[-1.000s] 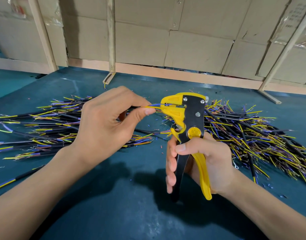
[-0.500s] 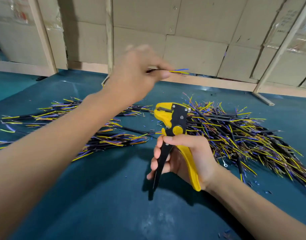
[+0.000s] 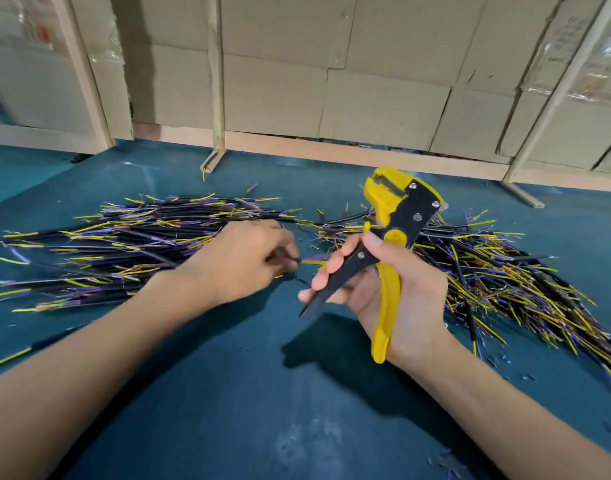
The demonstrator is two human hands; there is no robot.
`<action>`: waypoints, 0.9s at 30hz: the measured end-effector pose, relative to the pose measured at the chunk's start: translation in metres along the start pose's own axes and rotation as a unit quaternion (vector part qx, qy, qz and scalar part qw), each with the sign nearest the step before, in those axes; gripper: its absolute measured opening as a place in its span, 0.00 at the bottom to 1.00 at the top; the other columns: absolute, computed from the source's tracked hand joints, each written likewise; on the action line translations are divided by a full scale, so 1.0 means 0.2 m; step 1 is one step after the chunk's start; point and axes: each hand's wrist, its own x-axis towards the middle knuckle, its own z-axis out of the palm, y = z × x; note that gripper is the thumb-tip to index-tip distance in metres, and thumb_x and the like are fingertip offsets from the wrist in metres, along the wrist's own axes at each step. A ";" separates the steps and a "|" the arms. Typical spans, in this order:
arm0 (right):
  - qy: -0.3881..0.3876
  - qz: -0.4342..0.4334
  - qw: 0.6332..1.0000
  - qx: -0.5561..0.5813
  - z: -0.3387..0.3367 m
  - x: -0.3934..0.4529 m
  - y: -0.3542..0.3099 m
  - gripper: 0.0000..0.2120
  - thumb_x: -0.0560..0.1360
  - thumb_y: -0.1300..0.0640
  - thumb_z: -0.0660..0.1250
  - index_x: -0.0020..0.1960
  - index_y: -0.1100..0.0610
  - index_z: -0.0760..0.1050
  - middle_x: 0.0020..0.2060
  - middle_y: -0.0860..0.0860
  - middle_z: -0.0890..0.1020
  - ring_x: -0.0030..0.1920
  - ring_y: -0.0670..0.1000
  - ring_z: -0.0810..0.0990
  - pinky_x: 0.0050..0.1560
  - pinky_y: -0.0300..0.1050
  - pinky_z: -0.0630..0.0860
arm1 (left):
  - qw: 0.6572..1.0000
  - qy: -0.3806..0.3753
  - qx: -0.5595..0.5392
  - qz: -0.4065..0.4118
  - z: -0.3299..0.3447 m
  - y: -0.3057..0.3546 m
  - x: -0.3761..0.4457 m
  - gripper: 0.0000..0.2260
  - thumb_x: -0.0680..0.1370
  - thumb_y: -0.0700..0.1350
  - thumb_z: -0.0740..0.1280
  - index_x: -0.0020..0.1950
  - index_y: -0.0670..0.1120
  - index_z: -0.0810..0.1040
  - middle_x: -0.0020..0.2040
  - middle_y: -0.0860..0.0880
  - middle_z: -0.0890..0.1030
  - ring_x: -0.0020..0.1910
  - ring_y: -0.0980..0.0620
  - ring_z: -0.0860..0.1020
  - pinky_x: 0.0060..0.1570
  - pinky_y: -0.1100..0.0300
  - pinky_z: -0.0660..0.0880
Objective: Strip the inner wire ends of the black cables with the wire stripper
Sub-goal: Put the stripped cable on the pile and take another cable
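Head view: left hand [image 3: 241, 258] fingers curled, a thin black cable end [image 3: 298, 260] pinched at the heap's edge. Right hand [image 3: 397, 289] wrapped round the yellow-and-black wire stripper [image 3: 394, 233], head raised, handles spread. Black cables with yellow and purple inner wires heaped left [image 3: 124, 244] and right [image 3: 498, 271] on teal mat [image 3: 262, 393].

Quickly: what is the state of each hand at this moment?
Left hand: fingers curled, pinching a thin black cable at the left pile.
Right hand: grips the yellow-and-black wire stripper.
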 end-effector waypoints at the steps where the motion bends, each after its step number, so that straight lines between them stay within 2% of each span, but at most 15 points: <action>1: 0.009 -0.009 1.000 0.000 -0.01 0.01 0.00 0.09 0.74 0.57 0.65 0.42 0.63 0.75 0.35 0.61 0.78 0.37 0.62 0.81 0.42 0.65 0.81 | 0.997 0.067 0.015 0.034 0.00 0.00 -0.03 0.02 0.79 0.41 0.71 0.50 0.45 0.83 0.45 0.49 0.81 0.45 0.45 0.80 0.48 0.46 0.77; 4: 0.034 -0.035 0.999 -0.013 -0.03 0.01 -0.02 0.10 0.74 0.56 0.64 0.44 0.64 0.74 0.36 0.61 0.77 0.37 0.62 0.81 0.44 0.64 0.81 | 0.970 0.206 0.082 0.103 -0.05 0.03 -0.08 0.06 0.81 0.38 0.66 0.54 0.40 0.82 0.48 0.44 0.81 0.44 0.39 0.79 0.44 0.41 0.75; 6: 0.041 -0.046 0.998 -0.022 -0.04 0.02 -0.02 0.11 0.73 0.57 0.65 0.45 0.65 0.74 0.37 0.61 0.78 0.36 0.63 0.81 0.43 0.64 0.81 | 0.955 0.256 0.068 0.131 -0.08 0.06 -0.09 0.08 0.82 0.37 0.64 0.58 0.38 0.81 0.50 0.41 0.79 0.46 0.38 0.78 0.47 0.42 0.75; 9: 0.059 -0.063 0.994 -0.067 -0.05 0.03 -0.02 0.11 0.74 0.59 0.66 0.48 0.67 0.76 0.40 0.62 0.80 0.36 0.64 0.82 0.42 0.64 0.81 | 0.957 0.247 0.009 0.149 -0.09 0.11 -0.10 0.12 0.82 0.35 0.60 0.65 0.36 0.77 0.52 0.43 0.75 0.50 0.46 0.74 0.56 0.59 0.71; 12: 0.082 -0.092 0.985 -0.123 -0.06 0.04 -0.01 0.06 0.74 0.60 0.69 0.48 0.62 0.81 0.44 0.62 0.84 0.36 0.64 0.83 0.42 0.66 0.81 | 0.961 0.233 -0.082 0.126 -0.06 0.13 -0.13 0.13 0.83 0.36 0.60 0.65 0.40 0.77 0.50 0.50 0.72 0.48 0.57 0.72 0.52 0.69 0.65; 15: 0.093 -0.110 0.980 -0.137 -0.05 0.04 -0.01 0.05 0.73 0.61 0.72 0.48 0.60 0.82 0.43 0.64 0.83 0.36 0.64 0.83 0.43 0.64 0.81 | 0.960 0.218 -0.122 0.126 -0.04 0.16 -0.13 0.09 0.82 0.38 0.63 0.60 0.43 0.80 0.46 0.52 0.73 0.41 0.56 0.72 0.44 0.69 0.65; 19: 0.090 -0.122 0.980 -0.129 -0.06 0.04 -0.02 0.04 0.72 0.64 0.72 0.47 0.61 0.81 0.40 0.65 0.81 0.36 0.65 0.82 0.43 0.62 0.82 | 0.957 0.215 -0.155 0.117 -0.02 0.19 -0.12 0.07 0.81 0.40 0.66 0.55 0.41 0.81 0.43 0.53 0.74 0.41 0.58 0.72 0.42 0.70 0.65; 23: 0.088 -0.114 0.980 -0.138 -0.05 0.04 -0.02 0.06 0.71 0.66 0.72 0.48 0.63 0.79 0.39 0.63 0.81 0.36 0.64 0.82 0.44 0.64 0.81 | 0.949 0.209 -0.230 0.055 -0.01 0.21 -0.12 0.06 0.81 0.43 0.66 0.52 0.43 0.81 0.43 0.53 0.76 0.43 0.53 0.75 0.43 0.69 0.67; 27: 0.094 -0.107 0.979 -0.145 -0.04 0.04 -0.01 0.10 0.70 0.68 0.74 0.49 0.66 0.77 0.40 0.64 0.79 0.36 0.64 0.82 0.43 0.64 0.81 | 0.924 0.199 -0.327 -0.016 -0.01 0.25 -0.12 0.05 0.79 0.46 0.66 0.49 0.45 0.80 0.41 0.57 0.77 0.41 0.57 0.74 0.41 0.69 0.67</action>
